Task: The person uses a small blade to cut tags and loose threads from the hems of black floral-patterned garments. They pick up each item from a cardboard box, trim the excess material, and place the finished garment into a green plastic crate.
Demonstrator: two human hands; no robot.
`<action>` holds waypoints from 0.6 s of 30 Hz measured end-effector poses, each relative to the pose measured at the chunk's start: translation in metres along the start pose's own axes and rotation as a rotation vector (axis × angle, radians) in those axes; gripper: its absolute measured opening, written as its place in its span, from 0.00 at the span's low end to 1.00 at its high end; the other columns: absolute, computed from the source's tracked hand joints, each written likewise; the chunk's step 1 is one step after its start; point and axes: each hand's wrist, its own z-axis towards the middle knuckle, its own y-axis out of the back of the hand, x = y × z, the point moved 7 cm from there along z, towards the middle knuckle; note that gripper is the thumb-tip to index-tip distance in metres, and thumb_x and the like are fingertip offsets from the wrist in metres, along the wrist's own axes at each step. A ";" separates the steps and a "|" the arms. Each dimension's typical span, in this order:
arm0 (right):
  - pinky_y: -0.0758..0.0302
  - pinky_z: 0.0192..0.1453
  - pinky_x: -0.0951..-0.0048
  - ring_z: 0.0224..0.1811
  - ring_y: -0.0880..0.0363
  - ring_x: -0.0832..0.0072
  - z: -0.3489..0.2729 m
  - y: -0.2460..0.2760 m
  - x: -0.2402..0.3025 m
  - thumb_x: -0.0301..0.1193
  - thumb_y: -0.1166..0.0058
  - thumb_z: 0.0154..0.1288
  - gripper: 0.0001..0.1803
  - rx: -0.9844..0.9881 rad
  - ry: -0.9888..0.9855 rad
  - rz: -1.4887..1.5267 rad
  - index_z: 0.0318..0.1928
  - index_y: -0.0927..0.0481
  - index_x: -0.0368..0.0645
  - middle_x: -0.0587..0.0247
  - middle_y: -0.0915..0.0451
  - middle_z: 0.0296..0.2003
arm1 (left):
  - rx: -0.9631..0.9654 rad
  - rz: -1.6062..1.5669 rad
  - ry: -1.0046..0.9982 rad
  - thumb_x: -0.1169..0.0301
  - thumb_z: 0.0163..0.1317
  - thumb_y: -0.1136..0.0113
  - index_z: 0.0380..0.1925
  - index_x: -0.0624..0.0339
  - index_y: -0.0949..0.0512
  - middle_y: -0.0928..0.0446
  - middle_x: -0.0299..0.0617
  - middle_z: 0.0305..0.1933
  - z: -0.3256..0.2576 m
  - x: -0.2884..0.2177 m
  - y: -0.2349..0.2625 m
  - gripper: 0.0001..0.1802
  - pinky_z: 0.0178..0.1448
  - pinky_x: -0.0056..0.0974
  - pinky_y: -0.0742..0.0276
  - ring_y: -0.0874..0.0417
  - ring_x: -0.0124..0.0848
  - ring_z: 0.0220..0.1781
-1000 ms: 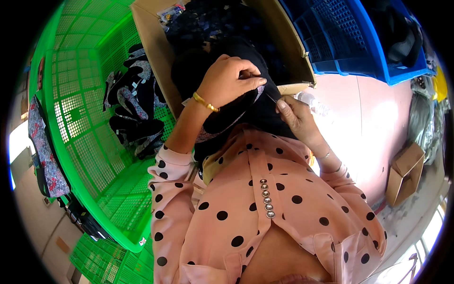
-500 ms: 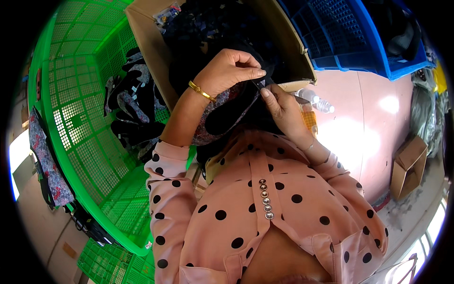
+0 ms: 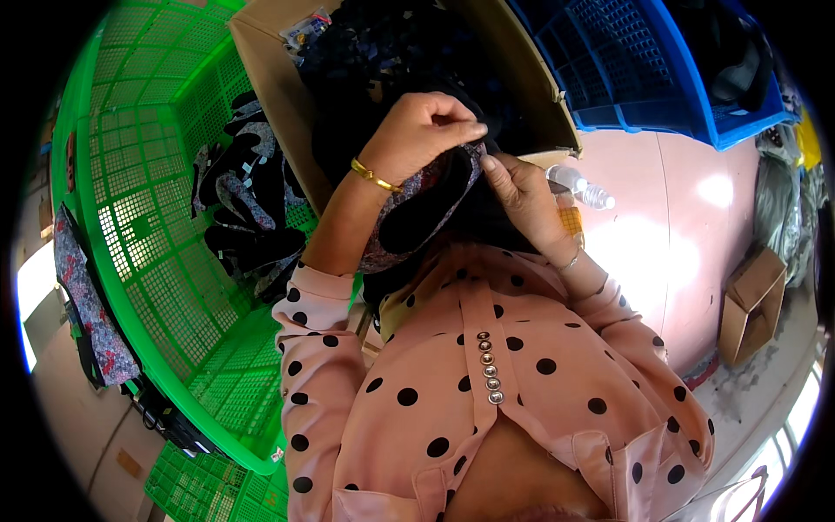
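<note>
A floral grey-and-red fabric piece with a black inner area (image 3: 416, 213) lies over my lap, its curved edge raised between my hands. My right hand (image 3: 526, 202) grips that edge, thumb on top and the other fingers mostly hidden underneath. Just above it, my left hand (image 3: 424, 132), with a gold bangle at the wrist, is closed in a pinch of thumb and forefinger. Whatever is between those fingertips blends into dark material behind and cannot be made out. Both hands are over the near side of a cardboard box (image 3: 271, 83) filled with dark scraps.
To the left stands a large green plastic crate (image 3: 143, 252) holding several similar black-and-floral pieces (image 3: 248, 187). Another floral piece (image 3: 91, 304) hangs outside its rim. A blue crate (image 3: 709, 113) is at the far right, clear plastic bottles (image 3: 581, 184) and a small open carton (image 3: 752, 306) nearer.
My left forearm has shifted slightly right. The fabric's edge has turned between my hands, and the dark strip that showed between my fingertips is no longer visible.
</note>
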 end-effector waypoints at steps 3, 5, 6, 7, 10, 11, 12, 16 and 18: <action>0.33 0.28 0.72 0.20 0.35 0.72 0.004 0.004 -0.005 0.48 0.52 0.72 0.25 0.027 -0.012 0.150 0.26 0.28 0.39 0.63 0.32 0.17 | -0.140 -0.082 -0.027 0.72 0.59 0.33 0.38 0.66 0.18 0.19 0.36 0.35 -0.005 -0.002 0.018 0.09 0.42 0.26 0.25 0.22 0.20 0.35; 0.37 0.29 0.81 0.23 0.38 0.84 0.004 0.012 0.001 0.48 0.55 0.75 0.25 0.018 -0.141 0.307 0.26 0.29 0.41 0.73 0.35 0.20 | -0.483 0.511 -0.421 0.72 0.58 0.33 0.41 0.65 0.20 0.19 0.38 0.38 -0.019 -0.035 0.039 0.13 0.41 0.28 0.25 0.23 0.22 0.35; 0.38 0.28 0.82 0.23 0.38 0.85 0.005 0.016 -0.002 0.48 0.56 0.75 0.24 -0.016 -0.170 0.360 0.27 0.29 0.42 0.73 0.35 0.20 | -0.794 0.858 -0.525 0.73 0.57 0.33 0.44 0.63 0.21 0.20 0.40 0.38 -0.040 -0.050 0.041 0.14 0.39 0.32 0.25 0.23 0.27 0.33; 0.39 0.28 0.83 0.23 0.38 0.85 0.006 0.023 -0.007 0.47 0.57 0.75 0.23 -0.055 -0.197 0.411 0.28 0.28 0.42 0.74 0.35 0.20 | -0.875 0.878 -0.558 0.72 0.57 0.32 0.43 0.61 0.20 0.20 0.39 0.35 -0.051 -0.055 0.041 0.14 0.39 0.35 0.25 0.23 0.31 0.33; 0.38 0.28 0.82 0.22 0.37 0.85 0.005 0.029 -0.013 0.48 0.56 0.75 0.23 -0.062 -0.117 0.320 0.30 0.28 0.41 0.73 0.36 0.19 | -0.509 0.547 -0.235 0.69 0.52 0.30 0.39 0.58 0.20 0.21 0.39 0.34 -0.080 -0.049 0.000 0.14 0.39 0.39 0.25 0.23 0.36 0.36; 0.38 0.28 0.81 0.23 0.37 0.84 0.004 0.030 -0.011 0.47 0.55 0.75 0.23 -0.066 -0.076 0.289 0.31 0.29 0.40 0.72 0.36 0.19 | -0.383 0.670 -0.291 0.67 0.50 0.29 0.37 0.57 0.20 0.21 0.38 0.34 -0.086 -0.045 -0.019 0.15 0.39 0.40 0.25 0.23 0.38 0.38; 0.36 0.28 0.80 0.22 0.35 0.82 0.002 0.029 -0.010 0.46 0.54 0.74 0.22 -0.057 -0.038 0.239 0.32 0.28 0.39 0.70 0.34 0.19 | -0.417 0.826 -0.365 0.66 0.48 0.28 0.37 0.56 0.20 0.22 0.39 0.33 -0.091 -0.045 -0.033 0.16 0.38 0.40 0.25 0.23 0.38 0.37; 0.30 0.29 0.73 0.22 0.28 0.69 -0.009 0.026 0.007 0.42 0.48 0.71 0.18 -0.001 0.076 -0.013 0.36 0.27 0.38 0.59 0.29 0.20 | -0.565 0.933 -0.386 0.71 0.45 0.29 0.35 0.58 0.19 0.20 0.40 0.34 -0.091 -0.026 -0.042 0.15 0.37 0.39 0.24 0.23 0.39 0.36; 0.27 0.28 0.67 0.24 0.22 0.57 -0.011 0.024 0.012 0.42 0.44 0.68 0.17 0.003 0.161 -0.128 0.39 0.25 0.39 0.52 0.24 0.22 | -0.597 0.775 -0.361 0.73 0.46 0.30 0.33 0.59 0.18 0.20 0.41 0.34 -0.089 -0.015 -0.036 0.12 0.37 0.38 0.24 0.23 0.39 0.35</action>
